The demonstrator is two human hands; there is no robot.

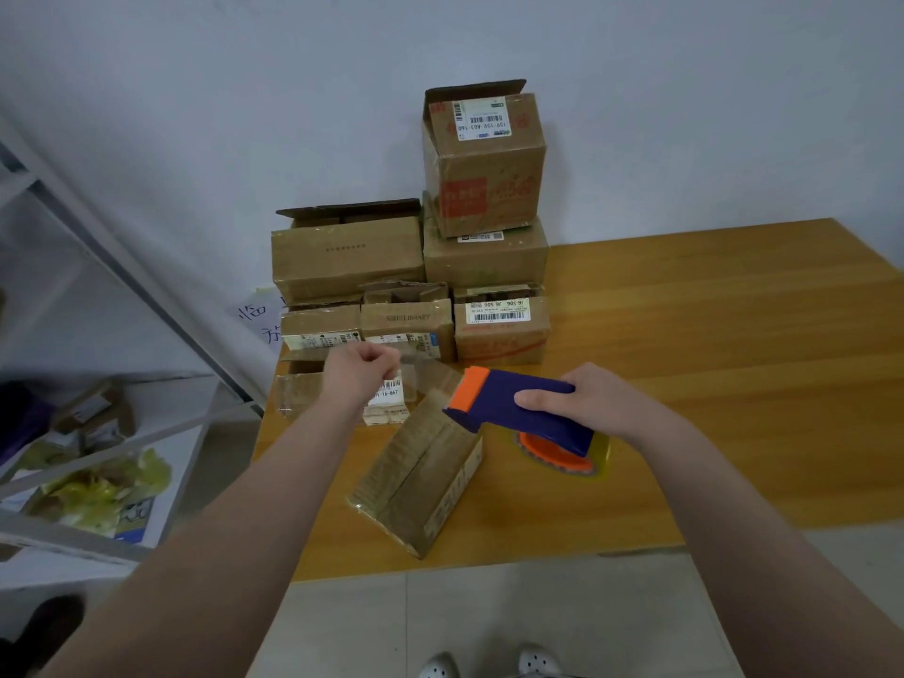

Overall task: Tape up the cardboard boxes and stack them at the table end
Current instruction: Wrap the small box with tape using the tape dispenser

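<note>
A small cardboard box lies closed on the wooden table in front of me, its flaps meeting in a seam. My right hand grips a blue and orange tape dispenser just right of the box's far end. My left hand pinches the end of a clear tape strip pulled out leftward from the dispenser, above the box. Several cardboard boxes stand stacked against the wall at the table's far left end.
A low box with a white label sits under my left hand. A white metal rack with cardboard and yellow plastic stands left of the table. The table's right half is bare wood. My shoes show below.
</note>
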